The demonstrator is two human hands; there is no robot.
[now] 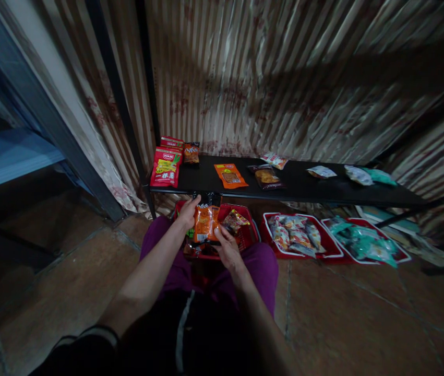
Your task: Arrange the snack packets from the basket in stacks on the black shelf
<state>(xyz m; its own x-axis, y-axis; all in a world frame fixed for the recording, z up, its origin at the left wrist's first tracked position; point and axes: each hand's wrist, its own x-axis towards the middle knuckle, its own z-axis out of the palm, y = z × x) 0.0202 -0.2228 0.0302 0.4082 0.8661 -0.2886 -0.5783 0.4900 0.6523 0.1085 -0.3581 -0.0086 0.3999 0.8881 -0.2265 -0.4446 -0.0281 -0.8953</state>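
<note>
Between my two hands is an orange and black snack packet [206, 222], above a red basket [253, 230] at my knees. My left hand [188, 215] grips its upper left side, and my right hand [227, 248] pinches its lower right edge. More packets lie in the basket, among them a yellow and red one [236, 219]; the held packet and my hands hide part of them. On the black shelf just beyond, a red snack packet [167, 167] leans at the left end beside a small orange and black packet [191, 152]. An orange packet [230, 176] lies farther right.
A dark purple packet [266, 176] and several pale packets [321, 172] lie along the black shelf [296, 185]. Right of my knees, one red basket [329, 250] holds white and orange packets; another [404, 254] holds green ones. A metal post [88, 146] stands at left.
</note>
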